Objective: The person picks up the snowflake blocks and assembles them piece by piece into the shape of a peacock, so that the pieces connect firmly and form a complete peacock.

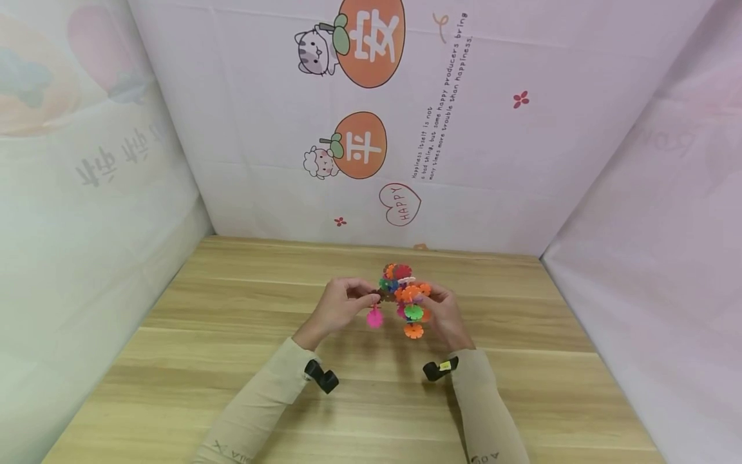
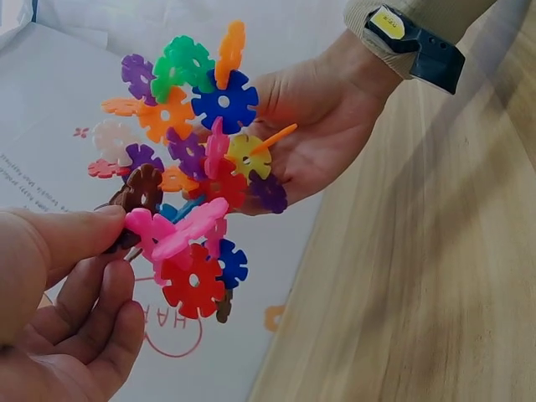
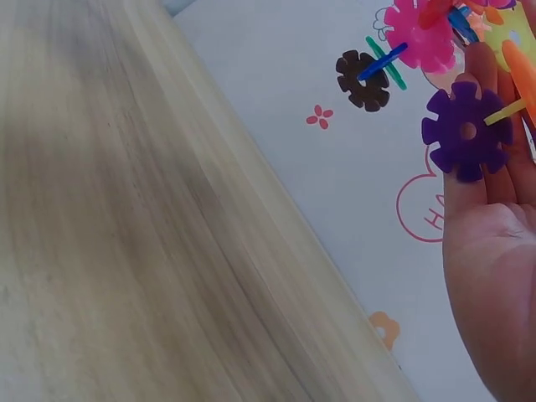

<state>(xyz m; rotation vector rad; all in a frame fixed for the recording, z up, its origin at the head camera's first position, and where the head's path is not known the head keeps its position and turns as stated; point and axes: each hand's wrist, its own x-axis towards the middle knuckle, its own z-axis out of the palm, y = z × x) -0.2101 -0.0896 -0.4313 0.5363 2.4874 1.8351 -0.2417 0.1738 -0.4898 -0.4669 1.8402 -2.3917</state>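
Note:
Both hands are raised over the table with a cluster of interlocked plastic snowflake discs between them. My left hand pinches a brown disc at the cluster's near side, thumb on top and fingertips below. Close to that grip are pink discs and a red disc. On the other side my right hand holds the cluster, its thumb over the orange and green discs and its fingers behind them. A purple disc lies in front of those fingers in the right wrist view.
The wooden table spreads under both forearms. A printed white cloth stands as a wall behind it, with more cloth at the left and right. Each wrist wears a black camera band, such as the right one.

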